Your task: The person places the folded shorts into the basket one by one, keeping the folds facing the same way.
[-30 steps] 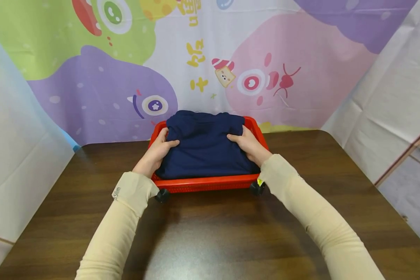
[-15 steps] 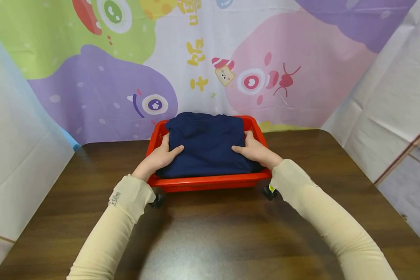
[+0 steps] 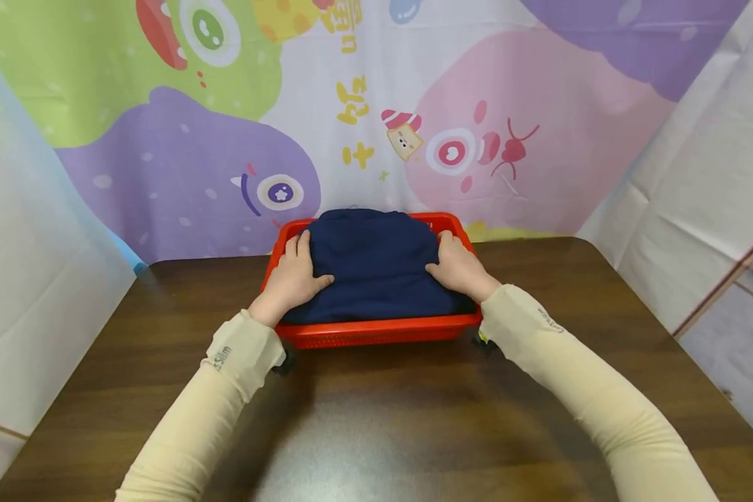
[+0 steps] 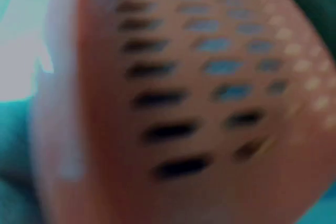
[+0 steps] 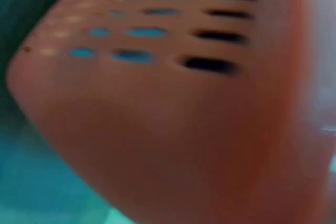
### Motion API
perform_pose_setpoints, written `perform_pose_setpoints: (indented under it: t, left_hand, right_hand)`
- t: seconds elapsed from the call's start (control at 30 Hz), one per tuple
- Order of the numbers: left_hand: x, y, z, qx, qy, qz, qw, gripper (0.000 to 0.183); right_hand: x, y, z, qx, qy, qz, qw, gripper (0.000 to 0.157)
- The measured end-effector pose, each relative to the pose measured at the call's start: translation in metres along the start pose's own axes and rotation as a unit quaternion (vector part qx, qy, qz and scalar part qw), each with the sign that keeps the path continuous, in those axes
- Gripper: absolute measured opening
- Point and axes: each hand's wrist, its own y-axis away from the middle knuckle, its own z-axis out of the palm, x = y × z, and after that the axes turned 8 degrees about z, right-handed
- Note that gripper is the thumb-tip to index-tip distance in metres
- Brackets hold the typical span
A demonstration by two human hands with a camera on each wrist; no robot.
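In the head view, a folded navy-blue cloth (image 3: pixel 376 272), perhaps a garment, lies inside a red plastic basket (image 3: pixel 385 329). My left hand (image 3: pixel 291 277) rests on the cloth's left edge, thumb on top and fingers spread toward the back. At the opposite edge my right hand (image 3: pixel 459 266) touches the cloth with its thumb, the fingers reaching along the side between cloth and basket wall. Both wrist views are filled by the blurred, slotted basket wall, seen close up in the left wrist view (image 4: pixel 173 103) and in the right wrist view (image 5: pixel 157 108); neither shows the fingers.
The basket stands at the back of a dark wooden table (image 3: pixel 376 418). Directly behind hangs a cartoon-printed curtain (image 3: pixel 364 125). White sheets (image 3: pixel 31 244) flank the table on both sides.
The cloth has settled lower and flatter in the basket. Both hands have loosened from its edges, the left one now lying further over the cloth with straighter fingers.
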Motion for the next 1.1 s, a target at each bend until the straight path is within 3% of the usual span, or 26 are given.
perform_pose_setpoints:
  t: [0.1, 0.2, 0.4, 0.63, 0.87, 1.1]
  left_hand:
    - [0.004, -0.002, -0.009, -0.022, -0.066, 0.075, 0.9947, 0.092]
    - [0.007, -0.004, -0.016, -0.07, -0.11, 0.11, 0.9854, 0.098]
    - [0.014, -0.011, -0.018, -0.146, -0.138, 0.076, 0.9767, 0.111]
    - [0.008, -0.018, -0.008, -0.188, -0.146, 0.054, 0.9697, 0.106]
    - [0.001, -0.017, -0.003, -0.174, -0.109, 0.068, 0.9764, 0.101]
    - [-0.009, 0.013, 0.009, -0.155, -0.058, 0.095, 0.9817, 0.083]
  right_hand:
    - [-0.007, 0.003, -0.007, -0.02, 0.032, -0.063, 0.997, 0.072]
    - [-0.012, 0.003, -0.012, -0.075, 0.076, -0.121, 0.987, 0.082]
    - [-0.019, -0.003, -0.01, -0.17, 0.137, -0.143, 0.965, 0.095]
    - [-0.017, -0.014, 0.001, -0.207, 0.139, -0.126, 0.96, 0.092]
    - [-0.009, -0.017, 0.009, -0.19, 0.116, -0.136, 0.965, 0.089]
    - [0.009, 0.006, 0.007, -0.121, 0.084, -0.177, 0.973, 0.077]
